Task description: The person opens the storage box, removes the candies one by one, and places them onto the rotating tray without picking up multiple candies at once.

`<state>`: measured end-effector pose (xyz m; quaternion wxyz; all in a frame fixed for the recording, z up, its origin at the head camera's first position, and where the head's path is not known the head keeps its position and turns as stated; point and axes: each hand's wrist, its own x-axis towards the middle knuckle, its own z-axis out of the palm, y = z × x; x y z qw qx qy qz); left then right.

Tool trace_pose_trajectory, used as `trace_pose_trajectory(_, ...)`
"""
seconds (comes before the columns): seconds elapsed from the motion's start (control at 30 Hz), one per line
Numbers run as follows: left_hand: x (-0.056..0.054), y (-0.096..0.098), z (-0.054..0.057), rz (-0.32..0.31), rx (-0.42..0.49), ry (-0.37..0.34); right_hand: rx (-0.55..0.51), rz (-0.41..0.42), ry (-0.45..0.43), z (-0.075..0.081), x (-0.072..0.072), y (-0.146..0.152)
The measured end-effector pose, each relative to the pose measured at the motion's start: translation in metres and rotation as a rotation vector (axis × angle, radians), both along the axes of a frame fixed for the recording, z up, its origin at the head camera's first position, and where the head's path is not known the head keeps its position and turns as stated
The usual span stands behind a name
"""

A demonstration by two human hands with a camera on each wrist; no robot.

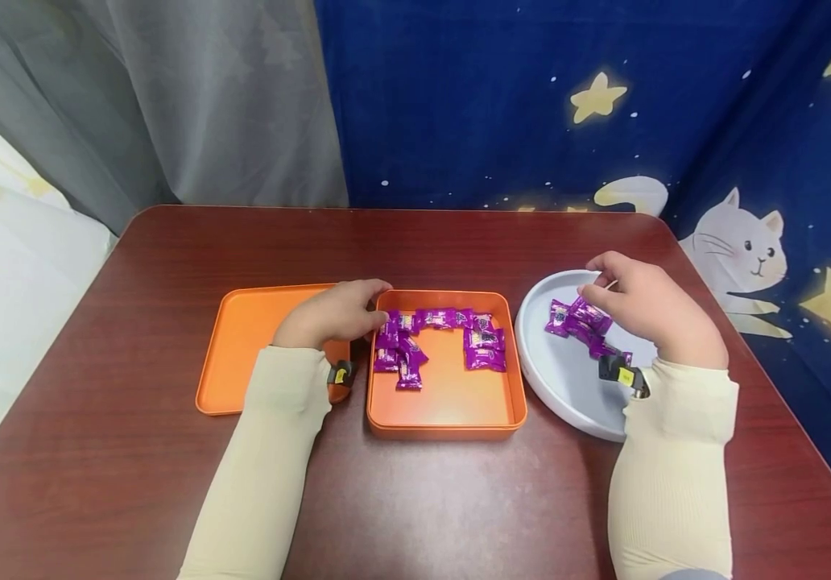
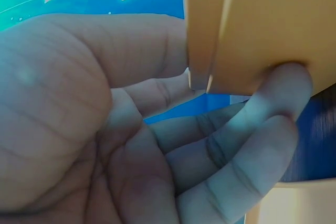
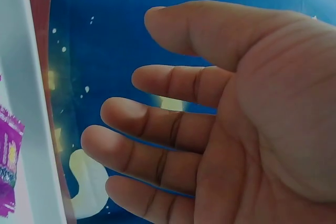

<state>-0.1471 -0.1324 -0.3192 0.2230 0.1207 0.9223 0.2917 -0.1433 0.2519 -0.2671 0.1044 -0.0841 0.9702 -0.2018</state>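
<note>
In the head view, my left hand [image 1: 333, 312] grips the left wall of an orange square box [image 1: 452, 407]. The left wrist view shows the thumb reaching over the box rim [image 2: 202, 35] and fingertips [image 2: 286, 85] against its outer wall. Several purple-wrapped candies [image 1: 484, 340] line the box's left, back and right sides. Over a round pale plate [image 1: 553, 387], my right hand [image 1: 647, 302] hovers with loosely bent fingers. The right wrist view shows this hand [image 3: 210, 108] with nothing in it. More purple candies [image 1: 582, 318] lie on the plate below and left of it.
An orange lid [image 1: 241, 346] lies flat left of the box, partly under my left forearm. Everything stands on a dark red-brown table [image 1: 415, 499]. Behind hang a grey curtain [image 1: 227, 97] and a blue star-patterned curtain [image 1: 459, 97].
</note>
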Motion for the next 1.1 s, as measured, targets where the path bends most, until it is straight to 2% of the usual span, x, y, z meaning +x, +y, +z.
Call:
trace_pose_trajectory(0.23,0.004,0.001,-0.004,0.005,-0.002,-0.039,0.001,0.037,0.002,0.002,0.005,-0.013)
trace_pose_trajectory(0.57,0.004,0.003,-0.004,0.025,0.010,-0.048,0.013,0.104,0.011,0.000,0.003,-0.042)
trace_pose_trajectory(0.83,0.002,0.003,-0.003,0.043,0.031,-0.065,0.042,0.241,0.028,-0.003,0.006,-0.084)
trace_pose_trajectory(1.1,0.000,0.003,0.000,0.028,0.006,-0.038,0.074,0.324,0.032,-0.006,0.011,-0.118)
